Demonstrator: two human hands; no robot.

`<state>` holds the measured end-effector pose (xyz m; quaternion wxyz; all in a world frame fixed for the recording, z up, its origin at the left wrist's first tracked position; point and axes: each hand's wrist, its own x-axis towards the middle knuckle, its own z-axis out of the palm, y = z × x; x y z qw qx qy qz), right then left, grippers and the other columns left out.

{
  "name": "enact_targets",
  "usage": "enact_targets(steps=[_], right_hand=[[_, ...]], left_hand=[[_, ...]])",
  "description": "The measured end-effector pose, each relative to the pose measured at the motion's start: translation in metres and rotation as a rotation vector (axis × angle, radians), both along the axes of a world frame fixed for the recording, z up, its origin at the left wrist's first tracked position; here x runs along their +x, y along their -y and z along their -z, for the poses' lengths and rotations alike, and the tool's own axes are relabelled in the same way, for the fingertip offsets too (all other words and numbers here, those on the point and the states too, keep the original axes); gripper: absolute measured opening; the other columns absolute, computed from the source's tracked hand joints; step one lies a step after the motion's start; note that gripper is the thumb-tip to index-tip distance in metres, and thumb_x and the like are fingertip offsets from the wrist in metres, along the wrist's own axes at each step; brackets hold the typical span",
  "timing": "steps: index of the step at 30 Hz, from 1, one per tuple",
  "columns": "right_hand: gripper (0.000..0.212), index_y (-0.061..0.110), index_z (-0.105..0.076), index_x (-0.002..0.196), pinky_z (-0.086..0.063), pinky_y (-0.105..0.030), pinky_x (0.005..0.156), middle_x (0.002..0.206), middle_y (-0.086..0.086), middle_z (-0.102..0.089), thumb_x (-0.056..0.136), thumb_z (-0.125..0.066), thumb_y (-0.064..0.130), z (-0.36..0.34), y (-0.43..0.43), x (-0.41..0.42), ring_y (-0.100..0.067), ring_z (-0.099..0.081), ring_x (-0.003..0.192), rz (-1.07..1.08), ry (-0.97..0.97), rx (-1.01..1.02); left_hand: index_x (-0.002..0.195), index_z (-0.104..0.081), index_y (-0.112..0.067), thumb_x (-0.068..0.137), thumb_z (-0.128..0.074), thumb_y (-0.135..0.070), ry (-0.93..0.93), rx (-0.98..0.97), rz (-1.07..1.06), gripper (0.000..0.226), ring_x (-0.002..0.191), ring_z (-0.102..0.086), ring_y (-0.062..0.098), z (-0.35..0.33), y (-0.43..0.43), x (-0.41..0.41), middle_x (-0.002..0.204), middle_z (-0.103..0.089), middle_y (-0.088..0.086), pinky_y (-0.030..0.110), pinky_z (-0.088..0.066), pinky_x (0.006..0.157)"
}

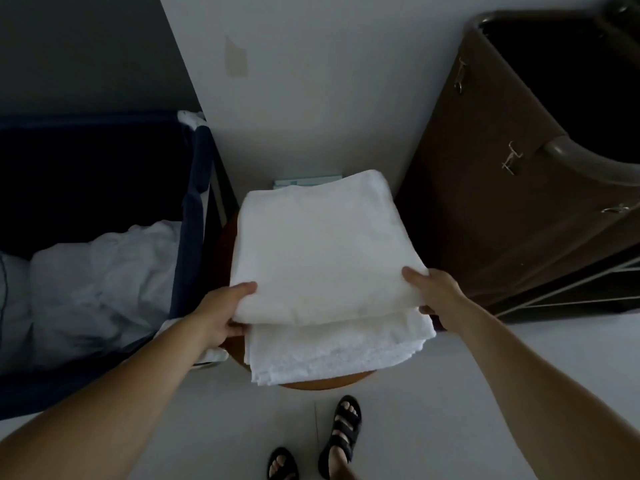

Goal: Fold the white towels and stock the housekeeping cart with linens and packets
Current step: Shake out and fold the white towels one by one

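- Left of the stool (313, 384): a navy hamper (194, 202) holds crumpled linens (104, 289) (unfolded, so more folding probably remains).
- The left hand (225, 313) pinches the top towel (322, 244) at its near left corner, thumb above, fingers beneath.
- Over the stool, that folded towel lies across a lower towel (332, 351); I cannot tell whether it rests there or is just lifted.
- Behind the stool, teal packets (304, 181) peek out.
- The right hand (433, 289) grips the near right corner likewise.
- Right of the stool stands the brown cart (485, 202). The step looks like stocking: the next move calls for a level lift and a swing rightward, keeping the fold intact.
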<state>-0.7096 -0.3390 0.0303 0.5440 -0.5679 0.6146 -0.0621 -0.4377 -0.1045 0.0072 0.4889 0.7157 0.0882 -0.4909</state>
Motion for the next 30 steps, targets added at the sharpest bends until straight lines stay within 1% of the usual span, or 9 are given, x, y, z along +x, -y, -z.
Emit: enact_targets(steps=[3, 6, 9, 12, 15, 19, 22, 26, 30], right_hand=[[0.035, 0.006, -0.063, 0.116, -0.057, -0.050, 0.087, 0.115, -0.013, -0.069, 0.092, -0.070, 0.030, -0.027, 0.008, -0.001, -0.032, -0.068, 0.102, 0.070, 0.210, -0.013], [0.031, 0.009, -0.065, 0.104, -0.062, -0.047, 0.076, 0.107, -0.010, -0.073, 0.083, -0.080, 0.027, -0.042, 0.019, -0.013, -0.024, -0.074, 0.085, 0.106, 0.353, -0.040], [0.037, 0.011, -0.063, 0.094, -0.061, -0.047, 0.075, 0.098, -0.010, -0.072, 0.073, -0.088, 0.028, -0.016, 0.012, -0.028, -0.028, -0.071, 0.083, 0.137, 0.178, -0.107], [0.041, 0.008, -0.065, 0.101, -0.059, -0.044, 0.081, 0.100, -0.010, -0.071, 0.074, -0.087, 0.030, 0.030, -0.010, -0.037, -0.028, -0.068, 0.088, 0.065, -0.070, -0.048], [0.040, 0.010, -0.070, 0.099, -0.057, -0.037, 0.075, 0.095, -0.006, -0.073, 0.074, -0.084, 0.038, 0.052, -0.010, -0.042, -0.023, -0.068, 0.083, 0.051, -0.090, -0.025], [0.027, 0.018, -0.067, 0.086, -0.059, -0.041, 0.075, 0.089, -0.002, -0.072, 0.077, -0.080, 0.040, 0.050, 0.005, -0.034, -0.022, -0.068, 0.079, 0.019, -0.064, -0.077], [0.040, 0.013, -0.066, 0.096, -0.057, -0.043, 0.086, 0.095, -0.003, -0.071, 0.081, -0.076, 0.049, 0.042, 0.015, -0.023, -0.025, -0.069, 0.087, -0.052, -0.087, 0.007], [0.054, 0.014, -0.058, 0.114, -0.053, -0.036, 0.077, 0.102, 0.003, -0.066, 0.078, -0.078, 0.049, 0.042, 0.017, -0.019, -0.016, -0.063, 0.086, -0.062, -0.064, -0.152], [0.071, 0.016, -0.045, 0.133, -0.046, -0.036, 0.077, 0.117, -0.002, -0.062, 0.081, -0.071, 0.057, 0.066, -0.008, -0.037, -0.024, -0.057, 0.093, -0.117, -0.255, -0.226]], left_hand=[[0.124, -0.060, -0.007, 0.085, -0.074, -0.014, -0.032, -0.206, -0.123, 0.042, 0.107, -0.063, 0.034, -0.012, 0.002, -0.003, 0.114, -0.068, 0.015, 0.049, -0.055, 0.089], [0.119, -0.064, -0.010, 0.069, -0.082, -0.018, -0.019, -0.303, -0.126, 0.053, 0.102, -0.070, 0.032, -0.017, -0.007, -0.009, 0.110, -0.074, 0.012, 0.044, -0.059, 0.082], [0.115, -0.061, -0.009, 0.069, -0.084, -0.023, 0.082, -0.180, -0.051, 0.054, 0.088, -0.074, 0.030, 0.001, -0.021, -0.027, 0.102, -0.075, 0.012, 0.038, -0.061, 0.066], [0.126, -0.055, 0.000, 0.086, -0.076, -0.014, 0.097, 0.039, -0.021, 0.048, 0.097, -0.069, 0.037, 0.034, -0.027, -0.048, 0.112, -0.069, 0.019, 0.050, -0.059, 0.080], [0.122, -0.056, 0.002, 0.088, -0.073, -0.014, 0.174, 0.134, -0.001, 0.042, 0.095, -0.067, 0.036, 0.047, -0.024, -0.055, 0.108, -0.067, 0.018, 0.053, -0.057, 0.086], [0.116, -0.048, -0.005, 0.090, -0.067, -0.015, 0.294, 0.180, 0.100, 0.034, 0.085, -0.061, 0.023, 0.044, -0.021, -0.056, 0.097, -0.061, 0.007, 0.037, -0.051, 0.074], [0.115, -0.043, -0.008, 0.093, -0.062, -0.013, 0.319, 0.180, 0.143, 0.029, 0.085, -0.058, 0.021, 0.041, -0.020, -0.058, 0.098, -0.057, 0.005, 0.035, -0.048, 0.074], [0.121, -0.042, -0.009, 0.100, -0.053, -0.019, 0.452, 0.187, 0.250, 0.026, 0.100, -0.056, 0.026, 0.045, -0.026, -0.067, 0.111, -0.056, 0.007, 0.034, -0.043, 0.084], [0.129, -0.042, -0.009, 0.101, -0.051, -0.021, 0.500, 0.229, 0.333, 0.032, 0.101, -0.051, 0.023, 0.048, -0.031, -0.073, 0.120, -0.056, 0.007, 0.030, -0.037, 0.085]])
